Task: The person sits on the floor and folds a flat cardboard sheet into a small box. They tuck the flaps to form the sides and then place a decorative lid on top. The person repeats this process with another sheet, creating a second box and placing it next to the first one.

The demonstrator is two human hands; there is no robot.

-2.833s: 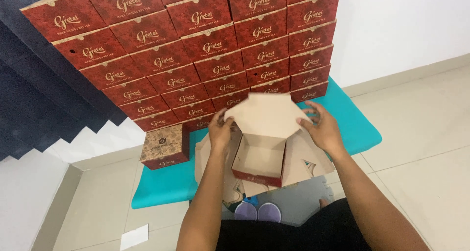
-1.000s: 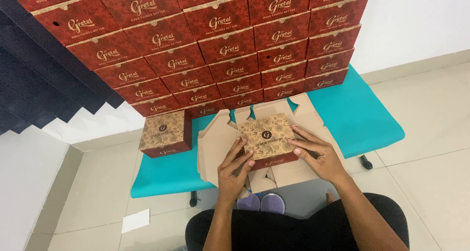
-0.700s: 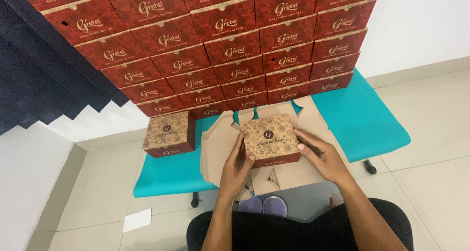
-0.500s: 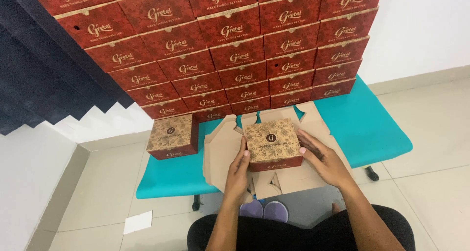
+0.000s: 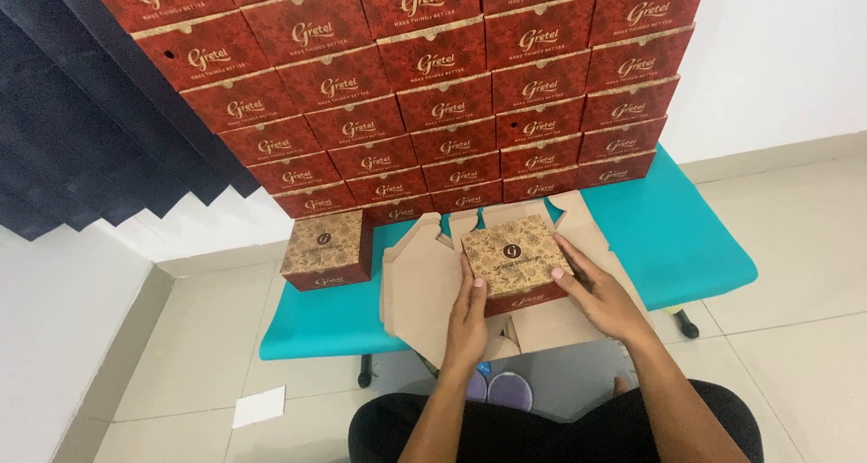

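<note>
A small folded red box with a brown patterned lid (image 5: 517, 257) rests on a pile of flat brown cardboard blanks (image 5: 424, 287). My left hand (image 5: 470, 323) presses against the box's left side. On its right side lies my right hand (image 5: 598, 287), fingers along the edge. Both hands grip the closed box between them. A second finished box (image 5: 325, 249) of the same kind stands on the teal bench (image 5: 668, 237), to the left.
A tall wall of stacked red boxes (image 5: 424, 93) fills the back of the bench. A dark pleated curtain (image 5: 81, 129) hangs at the left. A white scrap of paper (image 5: 258, 406) lies on the tiled floor. My shoes (image 5: 495, 391) show under the bench edge.
The box, open with its flaps up 2.8 s ago, is now closed with the lid down. My hands have shifted from the flaps to its sides.
</note>
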